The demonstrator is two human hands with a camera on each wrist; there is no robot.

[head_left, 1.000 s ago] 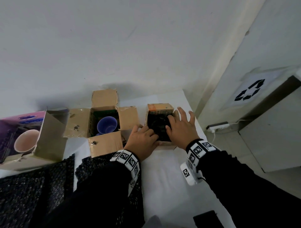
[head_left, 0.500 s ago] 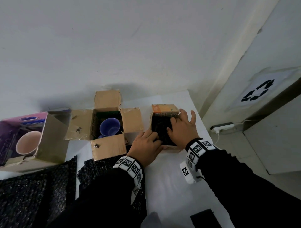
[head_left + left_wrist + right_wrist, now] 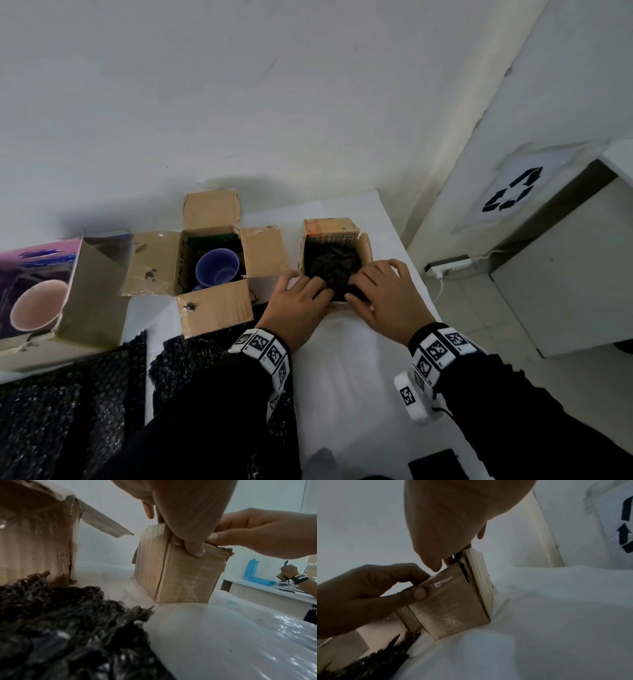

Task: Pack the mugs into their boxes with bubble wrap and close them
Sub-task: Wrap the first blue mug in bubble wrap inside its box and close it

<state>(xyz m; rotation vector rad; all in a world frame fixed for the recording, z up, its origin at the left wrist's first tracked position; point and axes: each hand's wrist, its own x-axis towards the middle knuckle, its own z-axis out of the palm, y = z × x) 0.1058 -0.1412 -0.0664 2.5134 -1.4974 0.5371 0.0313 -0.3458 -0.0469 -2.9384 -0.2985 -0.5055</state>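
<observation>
Both hands work at the small open cardboard box, which stands on the white-covered table. Left hand grips the box's near wall at its left corner: thumb pressed on the outside face, fingers curled over the rim into the opening. Right hand grips the same near wall at the right corner, thumb outside just beside the left thumb, fingers hooked over the rim and the right-hand wall. In the left wrist view the two thumbs sit close together on the top edge of the near face.

Contents of the gripped box: crumpled black bubble wrap fills it to the rim, directly under both sets of fingertips. Whether a mug lies inside the wrap cannot be told. An orange-printed flap stands up on the wall opposite the grip.

Just left of the left hand: a larger cardboard box, all four flaps splayed outward, holding a blue mug with its mouth up; no wrap visible around it.

Further left of that: a pink-and-purple printed box lying on its side, with a pinkish mug in its open end.

Near side of the left wrist: loose sheets of black bubble wrap spread on the table.
</observation>
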